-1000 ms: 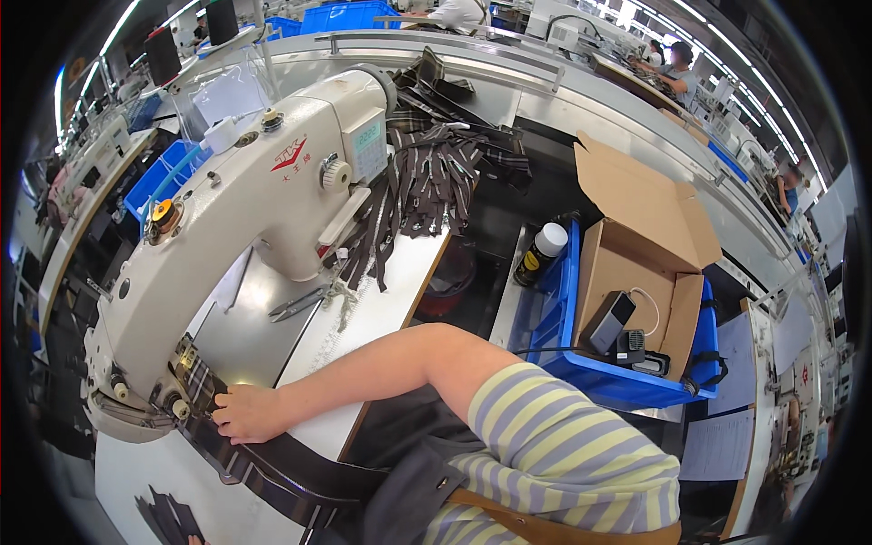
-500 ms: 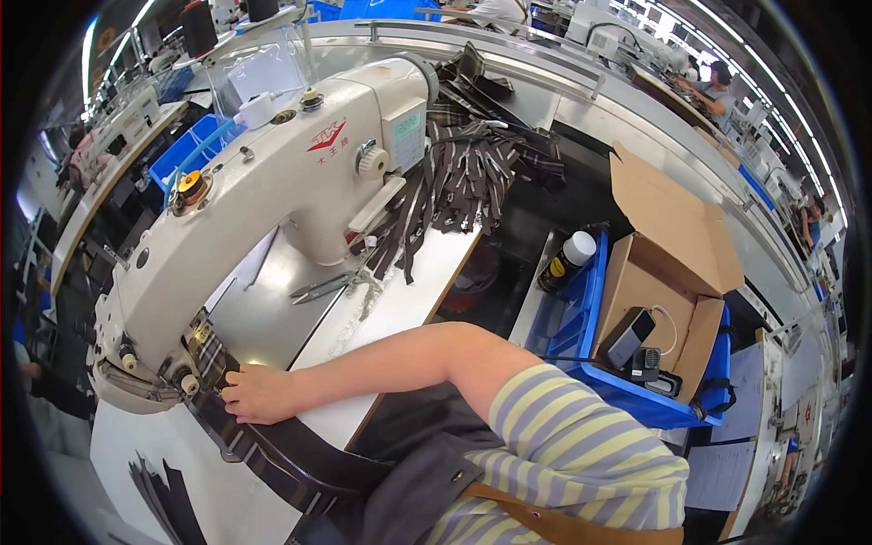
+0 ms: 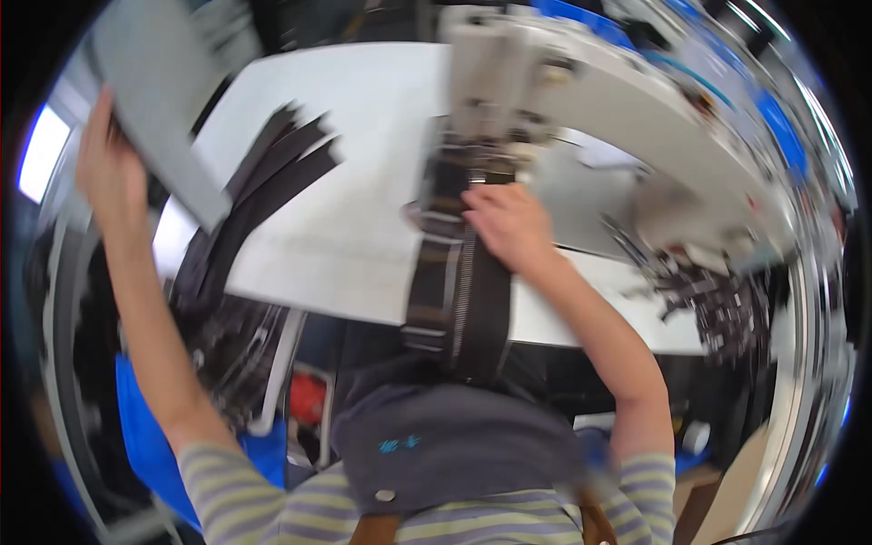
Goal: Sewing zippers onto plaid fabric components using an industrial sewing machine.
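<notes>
A white sewing machine [image 3: 590, 100] stands over a dark fabric strip with a zipper [image 3: 459, 291], which runs from the needle area toward my body. My right hand [image 3: 509, 222] presses and holds this strip just below the presser foot, fingers bent together. My left hand [image 3: 113, 163] is raised at the upper left, blurred, with fingers curled on the edge of a light grey panel [image 3: 159, 100]. Several dark fabric strips with notched ends [image 3: 272, 173] lie to the right of that hand.
The white tabletop [image 3: 363, 109] surrounds the work. A pile of zipper strips [image 3: 727, 309] lies at the right. A blue bin [image 3: 145, 436] is below left. A cardboard box [image 3: 736, 472] and a white-capped can [image 3: 695, 436] are below right.
My view has swung sharply left, bringing the table's left side into sight. My left hand now appears raised at the grey panel. My right hand stays on the zipper strip.
</notes>
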Demonstrator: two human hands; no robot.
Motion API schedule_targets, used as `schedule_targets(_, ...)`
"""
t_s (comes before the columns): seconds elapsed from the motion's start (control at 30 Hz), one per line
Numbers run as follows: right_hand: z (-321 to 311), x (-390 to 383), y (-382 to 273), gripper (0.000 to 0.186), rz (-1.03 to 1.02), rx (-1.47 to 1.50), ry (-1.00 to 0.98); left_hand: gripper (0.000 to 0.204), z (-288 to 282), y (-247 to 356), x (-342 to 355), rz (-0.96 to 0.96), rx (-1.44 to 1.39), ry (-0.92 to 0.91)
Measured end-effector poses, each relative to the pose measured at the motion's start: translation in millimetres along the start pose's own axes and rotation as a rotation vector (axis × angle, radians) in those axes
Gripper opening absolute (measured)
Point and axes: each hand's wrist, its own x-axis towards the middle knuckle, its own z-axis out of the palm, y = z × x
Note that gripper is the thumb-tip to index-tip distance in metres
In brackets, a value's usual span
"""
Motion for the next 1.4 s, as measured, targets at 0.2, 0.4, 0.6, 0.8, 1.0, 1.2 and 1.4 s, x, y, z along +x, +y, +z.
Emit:
schedule_targets(0.2, -4.9, 6.0, -9.8, 0.023, -0.031, -0.017, 0.047, 0.026, 40.1, 120.6, -35.2, 0.310, 0.722, -0.008)
schedule_targets(0.4, -7.0, 3.7, -8.1, 0.023, -0.023, -0.012, 0.013, 0.008, 66.6, 71.1, -177.7, 0.617, 0.954, -1.118)
schedule_targets(0.6, -4.5, 1.9, -7.2, 0.023, 0.018, -0.041, -0.006, 0.013, 77.1, 31.7, -237.6, 0.255, 0.729, -1.185)
schedule_targets(0.8, -7.0, 3.2, -11.4, 0.025, 0.023, -0.042, -0.005, 0.042, 76.3, 33.9, -209.0, -0.127, 0.519, -1.397)
schedule_targets(1.0, -1.1, -1.9, -7.8, 0.026, 0.023, -0.035, -0.010, 0.066, 55.0, 47.3, -198.7, 0.046, 0.680, -1.767)
schedule_targets(1.2, 5.9, -1.8, -5.8, 0.024, 0.015, 0.006, 0.015, 0.060, 79.1, 35.8, -202.5, 0.229, 0.670, -1.749)
schedule_targets(1.4, 13.7, -6.1, -9.7, 0.025, 0.059, -0.055, 0.017, 0.061, 81.9, 18.2, -220.1, -0.015, 0.574, -1.737)
